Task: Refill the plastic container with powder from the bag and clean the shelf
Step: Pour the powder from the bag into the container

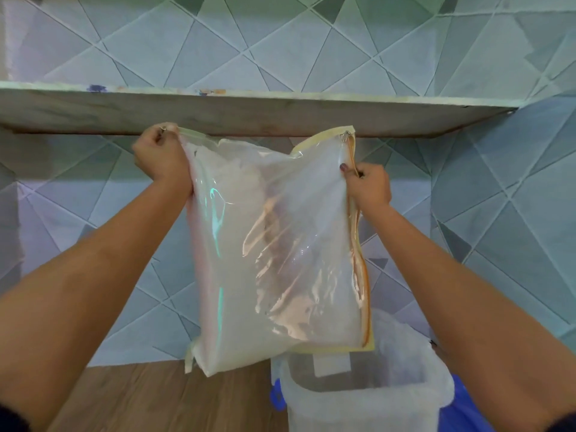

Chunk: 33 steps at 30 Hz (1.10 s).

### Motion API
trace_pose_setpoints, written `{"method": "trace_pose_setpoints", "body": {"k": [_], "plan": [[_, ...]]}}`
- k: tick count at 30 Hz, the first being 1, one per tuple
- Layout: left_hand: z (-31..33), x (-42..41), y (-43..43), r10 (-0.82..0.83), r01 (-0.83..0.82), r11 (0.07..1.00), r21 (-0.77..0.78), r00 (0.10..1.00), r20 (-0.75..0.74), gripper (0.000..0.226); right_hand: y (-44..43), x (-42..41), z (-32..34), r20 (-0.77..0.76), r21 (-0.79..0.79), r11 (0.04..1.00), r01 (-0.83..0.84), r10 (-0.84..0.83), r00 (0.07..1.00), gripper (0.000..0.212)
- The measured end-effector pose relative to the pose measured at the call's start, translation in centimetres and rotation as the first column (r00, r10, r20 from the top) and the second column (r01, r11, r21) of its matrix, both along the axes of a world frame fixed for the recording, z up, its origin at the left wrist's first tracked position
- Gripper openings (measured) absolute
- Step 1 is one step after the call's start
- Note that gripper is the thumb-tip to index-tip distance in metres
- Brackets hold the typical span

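Head view is showing the clear plastic zip bag of white powder (280,244) hanging in the air in front of the pale wooden shelf (249,116), turned so that its orange-and-yellow zip edge (364,275) is running down the right side, with the powder lying heaped in the lower part and the bag's lower right corner hovering just above the open translucent plastic container (358,410). Left hand (157,151) is clenching the bag's upper left corner in a closed fist, while right hand (369,185) is pinching the zip edge near its top between thumb and curled fingers. Whether the zip is parted or sealed is not showing plainly. Judging from this, the refilling step is in hand, with the bag being lined up over the container's mouth and the shelf cleaning not yet begun. Next move is calling for the zip edge to be open and tipped lower over the mouth, with the left corner lifting so the powder is sliding down slowly rather than spilling past the rim. Container is standing on a brown wood-grain surface (156,397), a blue clip (276,397) showing at its left side, and grey-green triangle-patterned wall tiles (311,51) are filling the background
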State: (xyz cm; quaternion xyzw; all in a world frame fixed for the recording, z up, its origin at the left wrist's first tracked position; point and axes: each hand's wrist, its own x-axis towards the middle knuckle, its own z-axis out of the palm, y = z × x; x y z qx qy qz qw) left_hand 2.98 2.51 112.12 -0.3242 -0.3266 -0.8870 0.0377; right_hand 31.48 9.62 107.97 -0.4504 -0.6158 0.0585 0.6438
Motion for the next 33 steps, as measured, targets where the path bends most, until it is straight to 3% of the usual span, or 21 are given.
{"method": "trace_pose_setpoints", "body": {"k": [9, 13, 21, 33], "plan": [[0.6, 2.6, 1.5, -0.004, 0.003, 1.000, -0.012, 0.997, -0.076, 0.015, 1.8, 2.8, -2.2, -0.048, -0.078, 0.996, -0.041, 0.038, 0.998, 0.043], [0.1, 3.8, 2.0, -0.012, 0.011, 1.000, -0.013, 0.993, -0.117, 0.016, 2.6, 3.7, -3.8, -0.096, -0.095, 0.992, -0.081, 0.072, 0.993, 0.030], [-1.0, 6.1, 4.2, -0.033, 0.023, 0.998, -0.063, 0.985, -0.170, 0.016, 4.8, 5.8, -8.6, -0.176, -0.220, 0.972, -0.084, 0.045, 0.983, 0.042], [-1.5, 8.7, 5.7, -0.020, -0.010, 0.993, -0.118, 0.968, -0.252, 0.017, 5.2, 7.5, -11.8, -0.199, -0.262, 0.961, -0.094, 0.041, 0.979, 0.038]]}}
